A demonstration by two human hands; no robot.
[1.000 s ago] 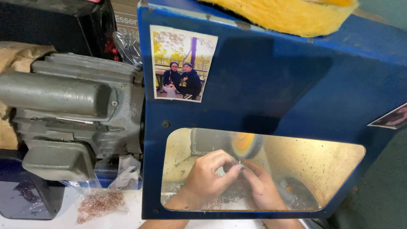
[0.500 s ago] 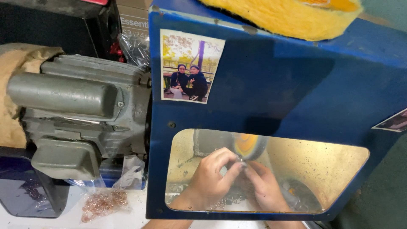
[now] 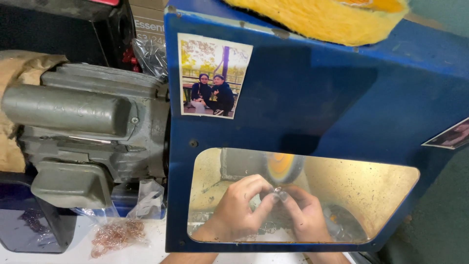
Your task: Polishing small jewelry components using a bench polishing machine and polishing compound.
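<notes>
A blue hood [image 3: 312,107] fills the frame's centre and right, a grey motor [image 3: 83,132] at left, a yellow buff [image 3: 322,17] along the top. Behind the hood's window [image 3: 371,186], lower centre, the left hand [image 3: 234,212] and right hand [image 3: 303,217] pinch a small shiny piece [image 3: 277,190] together just below the spinning wheel [image 3: 282,167]. Light, steady pressure with fingertips off the wheel looks wisest.

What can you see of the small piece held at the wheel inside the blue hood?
The small metal piece looks silvery and ring-like, though too small and blurred behind the hazy window to be sure. Fingertips of the left hand and right hand pinch it together, just below the spinning orange-yellow buffing wheel; whether they touch is unclear.
</notes>
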